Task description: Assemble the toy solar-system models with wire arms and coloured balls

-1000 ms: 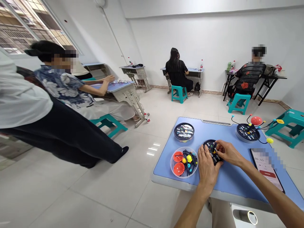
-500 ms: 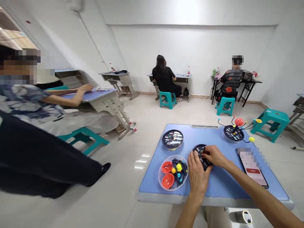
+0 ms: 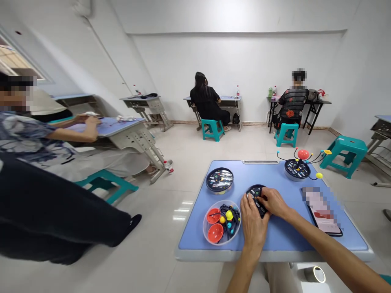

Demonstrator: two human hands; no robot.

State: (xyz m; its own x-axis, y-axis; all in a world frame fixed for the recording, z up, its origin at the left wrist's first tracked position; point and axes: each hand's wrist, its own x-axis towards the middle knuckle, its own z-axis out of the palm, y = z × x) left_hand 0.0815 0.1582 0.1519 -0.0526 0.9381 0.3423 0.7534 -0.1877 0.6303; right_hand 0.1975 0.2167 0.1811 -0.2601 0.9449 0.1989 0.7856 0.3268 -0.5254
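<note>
A round black disc base (image 3: pixel 254 190) with small printed labels lies on the blue desk before me, partly covered by my hands. My left hand (image 3: pixel 253 215) holds its near left side, fingers over the top and thumb at the near edge. Over the disc's middle, my right hand (image 3: pixel 274 202) has thumb and fingers pinched together; whatever is between them is hidden. Left of my hands stands a clear round tub (image 3: pixel 205 232), holding two red half-shells (image 3: pixel 215 233), yellow and blue balls, and dark rods. A second disc base (image 3: pixel 220 179) sits behind the tub.
A finished-looking planet model (image 3: pixel 297 169) with a red ball stands at the desk's back right. A phone (image 3: pixel 326 221) lies along the right side. Teal stools (image 3: pixel 345 152) and other desks surround me. A seated person (image 3: pixel 27 134) works at left; two people sit by the wall.
The view has shifted slightly. My left hand stays on the disc; my right fingers remain at its middle with only a small shift. The person at left has drawn their hands closer together.
</note>
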